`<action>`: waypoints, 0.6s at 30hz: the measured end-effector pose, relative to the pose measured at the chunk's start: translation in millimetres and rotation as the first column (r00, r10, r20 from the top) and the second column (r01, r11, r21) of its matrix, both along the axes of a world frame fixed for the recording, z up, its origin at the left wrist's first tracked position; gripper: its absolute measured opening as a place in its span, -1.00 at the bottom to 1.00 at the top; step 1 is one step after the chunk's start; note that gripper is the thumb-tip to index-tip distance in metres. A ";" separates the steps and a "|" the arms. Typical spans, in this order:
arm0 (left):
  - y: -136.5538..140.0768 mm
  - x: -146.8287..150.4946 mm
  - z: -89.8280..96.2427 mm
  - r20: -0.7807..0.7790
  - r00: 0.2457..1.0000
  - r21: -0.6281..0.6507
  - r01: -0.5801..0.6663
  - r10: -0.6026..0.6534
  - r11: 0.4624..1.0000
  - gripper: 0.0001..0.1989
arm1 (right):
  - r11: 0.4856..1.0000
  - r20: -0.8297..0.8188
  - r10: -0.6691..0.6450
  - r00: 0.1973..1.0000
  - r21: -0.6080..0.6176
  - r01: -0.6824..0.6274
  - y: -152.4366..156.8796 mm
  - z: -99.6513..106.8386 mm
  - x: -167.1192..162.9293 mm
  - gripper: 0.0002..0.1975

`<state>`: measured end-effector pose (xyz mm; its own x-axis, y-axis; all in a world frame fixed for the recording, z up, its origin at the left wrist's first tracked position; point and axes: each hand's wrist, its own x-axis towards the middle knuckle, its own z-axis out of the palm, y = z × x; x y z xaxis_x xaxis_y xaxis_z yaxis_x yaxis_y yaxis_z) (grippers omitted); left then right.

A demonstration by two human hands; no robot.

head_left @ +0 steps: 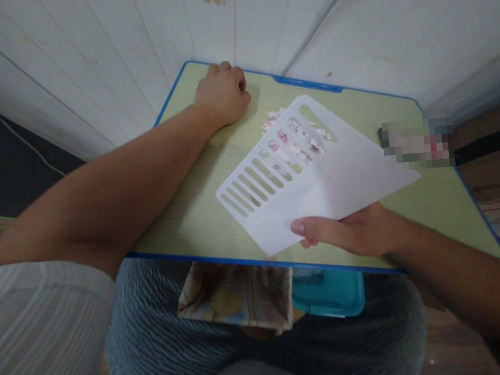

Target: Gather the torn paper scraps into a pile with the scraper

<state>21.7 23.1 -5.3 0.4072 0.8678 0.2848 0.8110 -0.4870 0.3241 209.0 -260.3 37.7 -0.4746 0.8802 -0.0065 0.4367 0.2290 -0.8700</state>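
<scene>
While the pale green table (444, 211) stretches before you, edged in blue, the white slotted panel (345, 173) slants over its middle; you cannot tell whether its far end touches the tabletop. Below the table's near edge show a patterned cloth (237, 293) and, just beside it, a teal box (340, 293). Your right hand (352, 231) grips the panel along its near edge, thumb on top and fingers underneath, so a slackened thumb could let it slip or tip. Your left hand (224, 93) curls into a loose fist near the far left corner; you cannot tell whether it encloses anything, and it gives the panel no support. Smallest are the paper scraps (272, 118), partly visible through the slots, partly past the panel's far edge. A sideways sweep could scatter them or snag them in the openings.
</scene>
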 end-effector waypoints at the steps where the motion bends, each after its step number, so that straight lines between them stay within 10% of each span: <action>1: 0.9 0.0 -0.2 0.000 1.000 0.000 0.004 -0.004 1.000 -0.65 | 1.000 -0.006 0.029 1.000 -0.012 -0.029 -0.6 1.4 -0.3 -0.66; 5: 1.1 0.8 0.1 -0.013 1.000 0.002 -0.005 0.005 1.000 -0.65 | 0.980 -0.049 -0.197 0.979 -0.036 0.195 2.2 4.3 5.5 -0.66; 10: -1.6 1.1 0.2 -0.032 0.999 0.016 -0.016 0.017 1.000 -0.64 | 0.838 -0.140 -0.516 0.845 0.123 0.531 14.7 -5.1 22.9 -0.60; 18: -4.7 2.1 2.0 -0.052 0.998 0.021 -0.026 0.028 0.999 -0.65 | 0.973 0.051 -0.220 0.974 0.078 0.215 1.4 -0.2 7.0 -0.67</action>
